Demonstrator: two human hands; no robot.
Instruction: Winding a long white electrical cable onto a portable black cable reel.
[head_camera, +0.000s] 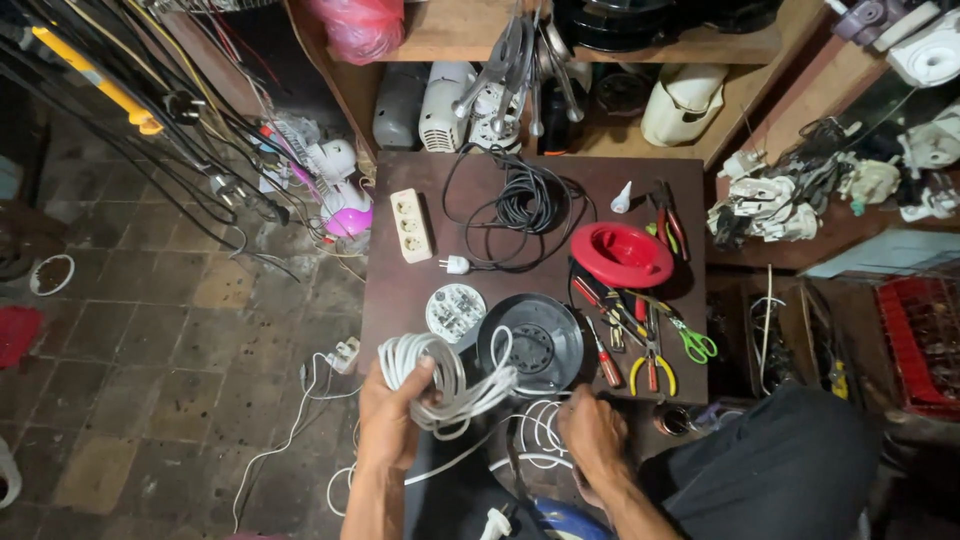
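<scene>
A coil of white cable is gripped by the left hand, the fingers curled around its loops, at the near edge of the dark counter. Loose strands of the same cable are pinched by the right hand just below a black round housing (its open side up). Beside the housing a white round disc is seen, and farther back a white power strip, a black coiled cord and a red round cover. Pliers and screwdrivers are laid to the right, with green-handled scissors beside them.
</scene>
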